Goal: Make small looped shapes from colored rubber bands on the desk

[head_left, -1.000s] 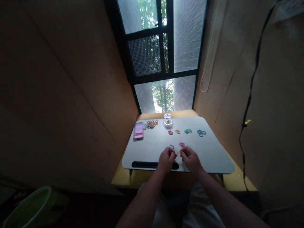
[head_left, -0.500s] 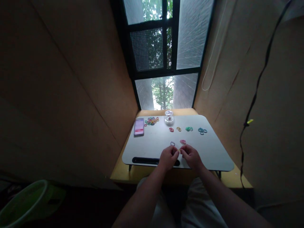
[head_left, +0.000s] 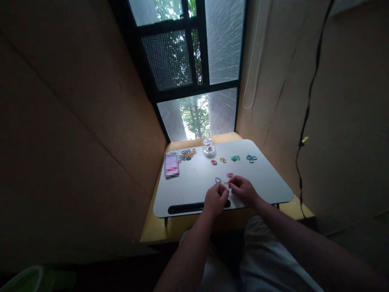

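Above the white lap table (head_left: 188, 190), my right hand (head_left: 244, 190) is closed in a pinch on a small yellow ring (head_left: 226, 183), perhaps a hair tie. My left hand (head_left: 215, 198) is beside it, fingers curled together; whatever they may hold is hidden. A purple ring (head_left: 218, 179) lies just beyond my left fingers. Pink rings (head_left: 230, 175) are bunched past my right fingertips. Farther back runs a row of small groups: red rings (head_left: 214, 162), yellow rings (head_left: 223, 160), green rings (head_left: 235, 158) and blue rings (head_left: 251, 158).
A mixed pile of coloured rings (head_left: 187, 154) sits at the back left, near a phone-like device (head_left: 172, 165) with a blurred screen. A clear round container (head_left: 208, 148) stands at the back. A black slot (head_left: 185, 208) runs along the front edge. A cable (head_left: 308, 97) hangs at right.
My hands have drawn apart a little; the yellow ring now shows at my right fingertips. The camera view has turned, shifting the scene left and tilting it.
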### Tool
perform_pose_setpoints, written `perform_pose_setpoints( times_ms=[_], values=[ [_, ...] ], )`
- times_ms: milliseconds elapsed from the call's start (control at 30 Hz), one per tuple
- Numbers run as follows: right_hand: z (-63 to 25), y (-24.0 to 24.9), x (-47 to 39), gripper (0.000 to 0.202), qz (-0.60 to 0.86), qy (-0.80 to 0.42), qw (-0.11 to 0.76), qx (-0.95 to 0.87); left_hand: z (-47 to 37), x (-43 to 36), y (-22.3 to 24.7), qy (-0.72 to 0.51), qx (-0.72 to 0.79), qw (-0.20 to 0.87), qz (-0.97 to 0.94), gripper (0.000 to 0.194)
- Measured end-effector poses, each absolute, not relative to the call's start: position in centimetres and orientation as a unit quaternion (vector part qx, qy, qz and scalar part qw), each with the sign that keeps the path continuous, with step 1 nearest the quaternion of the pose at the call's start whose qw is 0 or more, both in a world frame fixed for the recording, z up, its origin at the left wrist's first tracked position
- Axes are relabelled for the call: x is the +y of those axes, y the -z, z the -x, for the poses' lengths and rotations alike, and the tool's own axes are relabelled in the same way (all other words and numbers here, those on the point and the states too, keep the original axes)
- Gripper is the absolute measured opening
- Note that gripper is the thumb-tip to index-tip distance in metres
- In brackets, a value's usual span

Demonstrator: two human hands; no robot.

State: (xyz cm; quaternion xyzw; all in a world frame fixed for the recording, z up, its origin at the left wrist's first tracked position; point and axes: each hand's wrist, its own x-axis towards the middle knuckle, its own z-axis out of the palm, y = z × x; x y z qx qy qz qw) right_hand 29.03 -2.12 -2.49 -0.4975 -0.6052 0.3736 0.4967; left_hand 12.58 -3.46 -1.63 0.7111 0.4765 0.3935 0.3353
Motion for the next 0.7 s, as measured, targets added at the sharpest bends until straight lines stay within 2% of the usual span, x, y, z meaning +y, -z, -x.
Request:
perform_pose_setpoints(
  times_ms=[133,267,333,700],
  values=[
    [-29.9,1.0,-0.4,0.018,0.529,-0.303,0.478,-0.632,-12.5,-3.2,1.8,-0.393,0.472,0.341,-0.712,0.016],
    [-31.0,-1.0,3.0,0.012,0.589,-0.174,0.378,-0.693,-12.4,-3.0,1.9,-0.389,0.463,0.352,-0.714,0.014],
    [-31.2,-1.8,5.1,0.013,0.635,-0.094,0.295,-0.708,-12.4,-2.9,1.8,-0.387,0.463,0.354,-0.715,0.014],
    [-30.6,-2.3,10.4,0.013,0.657,-0.017,0.155,-0.737,-12.4,-3.2,1.7,-0.384,0.476,0.356,-0.706,0.013]
  ],
)
